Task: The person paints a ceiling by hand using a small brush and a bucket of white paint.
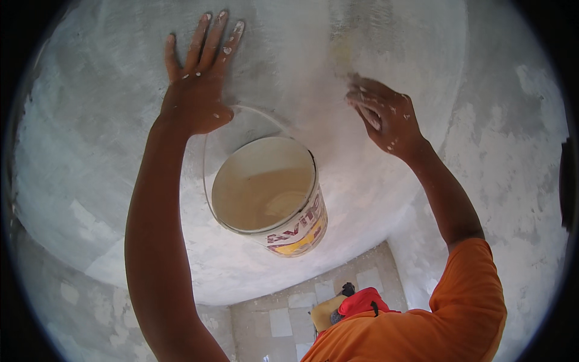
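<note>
My left hand (199,84) lies flat against a grey-white plastered surface (289,54), fingers spread and spotted with white. Just below its thumb is a white bucket (277,238) with dark red and yellow print on its side. The bucket's thin wire handle (259,111) stands up and passes close to the thumb; I cannot tell whether they touch. Inside, the bucket looks pale, and a lighter patch shows at its bottom. My right hand (386,114) is closed against the same plaster farther right, its fingertips blurred. Whatever it grips is hidden.
Another patchy plastered wall (506,175) rises at the right. Far below lies a tiled floor (280,323) in beige and pale squares. A red cloth-like thing (365,301) and a tan item (325,312) appear beside my orange shirt. Something dark (567,184) stands at the right rim.
</note>
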A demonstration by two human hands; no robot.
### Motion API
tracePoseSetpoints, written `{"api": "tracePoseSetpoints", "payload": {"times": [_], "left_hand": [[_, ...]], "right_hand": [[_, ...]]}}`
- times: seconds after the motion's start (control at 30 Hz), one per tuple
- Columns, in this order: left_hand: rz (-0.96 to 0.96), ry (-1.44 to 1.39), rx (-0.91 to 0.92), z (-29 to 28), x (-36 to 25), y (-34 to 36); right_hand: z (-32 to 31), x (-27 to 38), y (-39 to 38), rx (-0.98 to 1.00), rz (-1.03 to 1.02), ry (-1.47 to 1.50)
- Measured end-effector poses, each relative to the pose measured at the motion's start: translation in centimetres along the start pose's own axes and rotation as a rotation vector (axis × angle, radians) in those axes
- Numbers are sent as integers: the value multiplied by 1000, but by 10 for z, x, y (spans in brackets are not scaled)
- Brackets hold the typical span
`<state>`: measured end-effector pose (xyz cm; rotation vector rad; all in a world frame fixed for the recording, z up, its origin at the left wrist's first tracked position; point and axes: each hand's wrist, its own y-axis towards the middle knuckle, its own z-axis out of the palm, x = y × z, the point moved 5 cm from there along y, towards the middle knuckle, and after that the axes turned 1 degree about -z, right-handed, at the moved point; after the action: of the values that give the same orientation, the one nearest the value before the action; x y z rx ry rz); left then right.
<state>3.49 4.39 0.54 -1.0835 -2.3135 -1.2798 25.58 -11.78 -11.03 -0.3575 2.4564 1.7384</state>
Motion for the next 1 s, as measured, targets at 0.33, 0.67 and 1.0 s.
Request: {"api": "tracePoseSetpoints", "payload": {"times": [0.33,0.67,1.0], "left_hand": [[32,-59,-87,1,1,0],[29,-56,-66,1,3,-2],[-13,21,55,-6,-2,-2]], "right_hand": [[-47,-63,9,-364,356,188],[-23,-25,-6,164,529,700],[28,13,-61,-134,108,142]]}}
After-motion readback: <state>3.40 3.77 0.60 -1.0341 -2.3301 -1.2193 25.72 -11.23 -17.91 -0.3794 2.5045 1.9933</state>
